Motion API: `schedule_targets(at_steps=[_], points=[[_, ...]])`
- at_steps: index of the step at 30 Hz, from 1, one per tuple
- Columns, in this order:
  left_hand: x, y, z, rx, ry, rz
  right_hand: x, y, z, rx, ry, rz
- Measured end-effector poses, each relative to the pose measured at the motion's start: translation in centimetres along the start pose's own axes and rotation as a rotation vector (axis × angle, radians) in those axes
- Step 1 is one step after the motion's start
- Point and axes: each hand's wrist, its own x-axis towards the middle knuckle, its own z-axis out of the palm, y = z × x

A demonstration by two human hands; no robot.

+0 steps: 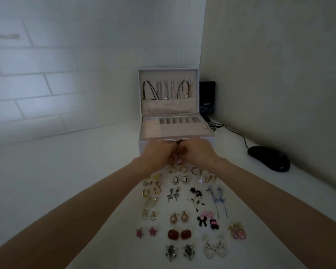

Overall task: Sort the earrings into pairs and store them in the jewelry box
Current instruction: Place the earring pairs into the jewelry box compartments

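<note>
Both forearms reach straight ahead; the left hand [159,154] and right hand [200,152] meet at the front edge of the open jewelry box [169,74], which stands at 12 o'clock. Their fingers curl inward, and I cannot tell whether they pinch anything. The paired earrings [179,234] lie at 6 o'clock.

Dim, bluish light throughout. White brick wall [47,84] at left and behind, meeting a plain smooth wall [279,65] at right in a corner. White table [66,181] below. Small black speaker [207,97] in the corner, black mouse [269,158] near the right wall, black cable [235,133] between them.
</note>
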Motion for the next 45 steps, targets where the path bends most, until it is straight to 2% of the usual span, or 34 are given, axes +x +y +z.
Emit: schedule_targets(at_steps=[6, 14, 22, 26, 31, 38, 45], points=[[0.1, -0.6, -1.3, -0.209, 0.031, -0.091, 0.4, 0.0, -1.6, 0.35, 0.018, 0.062], [4.0, -5.2, -3.9, -0.541, 0.071, -0.259, 3.0, 0.1, -4.8, 0.807, 0.102, 0.165], [9.2, -9.5, -1.9, -0.561, 0.023, -0.345, 8.3, -0.5, -4.5, 0.989, 0.132, 0.336], [11.8, -10.5, -0.8, -0.559, 0.004, -0.322, 11.3, -0.8, -3.5, 0.966, 0.13, 0.385], [13.6, -11.1, 0.2, -0.422, -0.052, -0.243, 14.1, -0.3, -2.1, 0.708, 0.135, 0.409], [14.3, -11.6, 0.7, -0.337, -0.072, -0.15, 15.5, -0.7, -1.0, 0.648, 0.143, 0.47], [12.9, -11.4, 1.5, -0.364, 0.086, -0.101, 15.4, -1.2, -0.4, 0.555, 0.099, 0.425]])
